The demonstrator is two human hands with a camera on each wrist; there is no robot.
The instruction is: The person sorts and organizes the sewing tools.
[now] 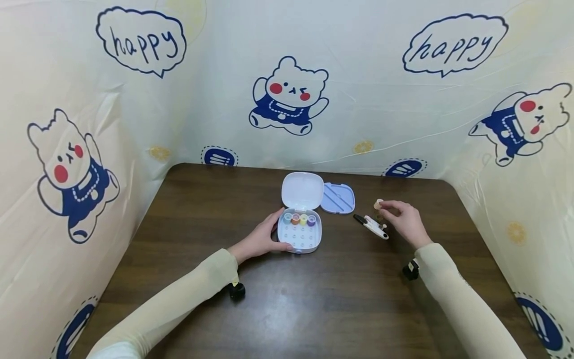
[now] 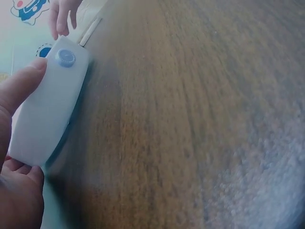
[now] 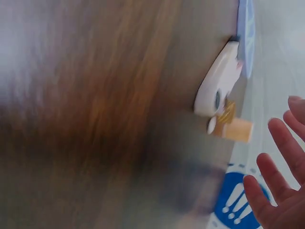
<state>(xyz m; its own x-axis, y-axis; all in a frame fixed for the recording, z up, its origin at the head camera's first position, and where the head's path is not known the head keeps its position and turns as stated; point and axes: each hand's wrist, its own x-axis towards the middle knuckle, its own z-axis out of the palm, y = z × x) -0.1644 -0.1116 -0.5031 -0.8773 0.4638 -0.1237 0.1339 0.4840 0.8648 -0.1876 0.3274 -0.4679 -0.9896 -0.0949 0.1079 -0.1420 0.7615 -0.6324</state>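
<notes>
Beige sides look like the best purchase on the small cylindrical piece (image 1: 377, 205): a light thumb-and-index pinch, lifted straight up, should spare the gold piece (image 3: 228, 112) and the snips (image 1: 374, 229) toward six and seven o'clock of it. The fingers of the right hand (image 1: 405, 222) look spread and seem to hold nothing; whether they touch the piece, one cannot tell. It lies at ten o'clock from that hand. The left hand (image 1: 259, 242) grips the white case (image 1: 318, 239), well apart from the piece, which lies between its two and three o'clock.
</notes>
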